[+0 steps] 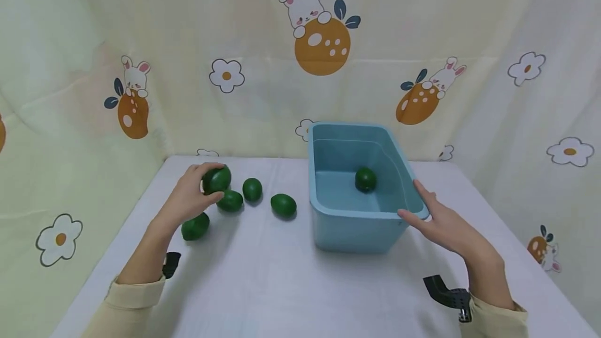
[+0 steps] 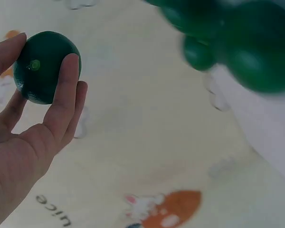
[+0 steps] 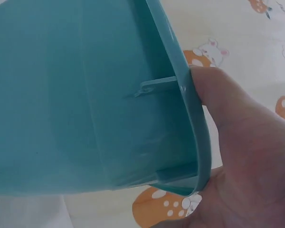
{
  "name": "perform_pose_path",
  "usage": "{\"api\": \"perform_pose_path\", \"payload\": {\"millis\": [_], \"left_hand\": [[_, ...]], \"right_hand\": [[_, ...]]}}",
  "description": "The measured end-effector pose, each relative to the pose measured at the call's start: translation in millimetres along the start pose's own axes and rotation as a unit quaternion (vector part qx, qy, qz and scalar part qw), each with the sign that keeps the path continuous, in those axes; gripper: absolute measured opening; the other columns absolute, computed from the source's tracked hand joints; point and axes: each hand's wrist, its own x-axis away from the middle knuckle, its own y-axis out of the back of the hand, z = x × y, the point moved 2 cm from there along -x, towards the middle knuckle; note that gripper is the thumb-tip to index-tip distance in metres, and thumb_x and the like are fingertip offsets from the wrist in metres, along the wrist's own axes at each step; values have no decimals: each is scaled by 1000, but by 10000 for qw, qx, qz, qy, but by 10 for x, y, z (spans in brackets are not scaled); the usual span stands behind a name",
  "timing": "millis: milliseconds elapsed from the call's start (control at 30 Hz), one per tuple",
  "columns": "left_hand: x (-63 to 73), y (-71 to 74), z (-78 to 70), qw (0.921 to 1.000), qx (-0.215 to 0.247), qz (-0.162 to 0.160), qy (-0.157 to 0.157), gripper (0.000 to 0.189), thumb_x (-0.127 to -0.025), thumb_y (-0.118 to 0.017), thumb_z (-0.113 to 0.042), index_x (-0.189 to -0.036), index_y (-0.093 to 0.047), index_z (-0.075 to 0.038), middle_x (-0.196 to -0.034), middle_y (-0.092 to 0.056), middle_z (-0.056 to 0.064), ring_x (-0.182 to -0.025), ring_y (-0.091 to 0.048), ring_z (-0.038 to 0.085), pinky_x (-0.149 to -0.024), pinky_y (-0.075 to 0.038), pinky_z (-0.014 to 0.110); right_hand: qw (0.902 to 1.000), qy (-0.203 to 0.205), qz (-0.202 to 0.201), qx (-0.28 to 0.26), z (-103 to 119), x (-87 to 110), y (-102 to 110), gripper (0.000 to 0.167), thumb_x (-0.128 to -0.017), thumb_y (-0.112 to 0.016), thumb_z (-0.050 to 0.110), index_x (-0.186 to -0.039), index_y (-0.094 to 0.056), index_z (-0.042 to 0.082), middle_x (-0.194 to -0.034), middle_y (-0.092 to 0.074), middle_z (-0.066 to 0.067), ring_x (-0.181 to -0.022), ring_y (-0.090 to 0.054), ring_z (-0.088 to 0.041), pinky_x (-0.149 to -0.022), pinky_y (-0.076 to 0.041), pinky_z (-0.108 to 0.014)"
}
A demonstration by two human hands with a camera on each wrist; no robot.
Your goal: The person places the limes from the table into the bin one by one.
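My left hand (image 1: 191, 193) holds a round dark green lime (image 2: 43, 66) between thumb and fingers, and its stem end shows in the left wrist view. In the head view this lime (image 1: 218, 179) is at the table's back left, just above another lime (image 1: 230, 201). A lime (image 1: 195, 227) lies nearer me by the left wrist; two more, a small lime (image 1: 252, 189) and an oval lime (image 1: 284, 206), lie to the right. My right hand (image 1: 446, 226) grips the near right corner of a blue plastic bin (image 1: 352, 233), thumb at the rim. One lime (image 1: 365, 179) sits inside.
A white cloth covers the table (image 1: 263, 286). Behind and at both sides hangs a cream curtain (image 1: 188, 25) printed with rabbits, oranges and flowers. The bin stands right of the table's middle, near the curtain. Black straps (image 1: 453, 296) circle both wrists.
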Motion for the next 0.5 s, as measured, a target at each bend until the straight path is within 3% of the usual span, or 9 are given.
{"api": "perform_pose_path", "payload": {"millis": [233,500], "left_hand": [[-209,-142,-610,9933,1023,-251,-473,61,-85,-70,-16,-139,-42,-20,-140,-39,12,-124,-44,33,-91,-51,47],[-315,-343,-977,9818,1778,-128,-657,60,-85,-71,-16,-138,-43,-24,-141,-39,8,-128,-43,32,-91,-52,44]], "right_hand": [[9983,564,113,-95,39,-63,109,85,-96,-45,50,-152,7,14,-153,6,-32,-136,-2,-59,-92,-19,-81],[9949,884,356,-323,-9,-101,188,88,-94,-54,42,-153,4,11,-155,10,-28,-139,9,-55,-91,-11,-82]]}}
